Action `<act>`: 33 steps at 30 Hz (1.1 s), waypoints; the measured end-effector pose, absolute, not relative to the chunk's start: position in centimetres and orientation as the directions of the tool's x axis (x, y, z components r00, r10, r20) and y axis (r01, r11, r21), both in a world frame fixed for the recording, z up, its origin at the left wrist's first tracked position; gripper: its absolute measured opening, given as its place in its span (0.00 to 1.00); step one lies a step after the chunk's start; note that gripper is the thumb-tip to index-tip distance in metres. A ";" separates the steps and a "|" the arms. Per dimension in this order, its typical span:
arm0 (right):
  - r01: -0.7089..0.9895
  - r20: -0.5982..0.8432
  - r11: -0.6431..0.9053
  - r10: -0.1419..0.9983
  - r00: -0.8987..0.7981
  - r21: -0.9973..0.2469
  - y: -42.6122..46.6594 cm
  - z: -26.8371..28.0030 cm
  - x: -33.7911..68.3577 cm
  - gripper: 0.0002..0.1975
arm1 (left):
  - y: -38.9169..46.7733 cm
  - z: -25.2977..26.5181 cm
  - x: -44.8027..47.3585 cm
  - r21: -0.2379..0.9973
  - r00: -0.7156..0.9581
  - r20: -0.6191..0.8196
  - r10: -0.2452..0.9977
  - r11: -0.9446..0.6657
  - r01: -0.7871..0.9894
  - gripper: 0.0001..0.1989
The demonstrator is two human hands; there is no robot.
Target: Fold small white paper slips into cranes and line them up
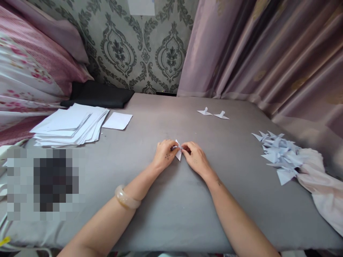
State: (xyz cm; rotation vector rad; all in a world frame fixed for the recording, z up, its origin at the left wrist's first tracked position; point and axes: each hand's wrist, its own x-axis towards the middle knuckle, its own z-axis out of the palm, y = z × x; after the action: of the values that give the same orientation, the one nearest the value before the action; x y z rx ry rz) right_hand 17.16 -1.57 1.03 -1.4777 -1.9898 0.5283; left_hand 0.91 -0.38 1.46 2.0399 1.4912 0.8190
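Both hands are pinched on the small folded paper piece at frame centre on the grey surface, left hand and right hand touching it; edges are best aligned before creases are pressed flat.

Grey sheet-covered surface across the frame. Loose stack of white paper sheets far left, single white sheet just beside it. Black folded cloth behind, against patterned wallpaper. Two folded paper pieces far centre-right. Heap of folded paper pieces at right, touching pale pink cloth. Mauve curtain behind. Floral bedding upper left.
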 end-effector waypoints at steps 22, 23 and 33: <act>0.568 0.147 0.173 0.985 -0.091 -0.805 -1.7 2.0 16.2 0.06 | -0.1 0.9 0.7 0.668 0.273 0.218 0.937 -0.348 0.658 0.06; 0.568 0.137 0.162 0.987 -0.087 -0.807 -1.6 2.1 16.1 0.07 | -0.1 0.9 0.7 0.662 0.279 0.224 0.934 -0.356 0.659 0.06; 0.645 0.089 0.056 0.996 0.019 -0.762 -1.2 2.7 15.3 0.15 | -0.2 0.7 0.7 0.594 0.319 0.235 0.918 -0.396 0.700 0.07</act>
State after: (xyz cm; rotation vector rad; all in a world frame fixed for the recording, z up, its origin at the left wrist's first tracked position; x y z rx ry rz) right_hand 15.29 -1.20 2.74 -1.6574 -1.6943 0.6967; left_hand 0.69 -0.23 0.71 2.2074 1.4377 0.7762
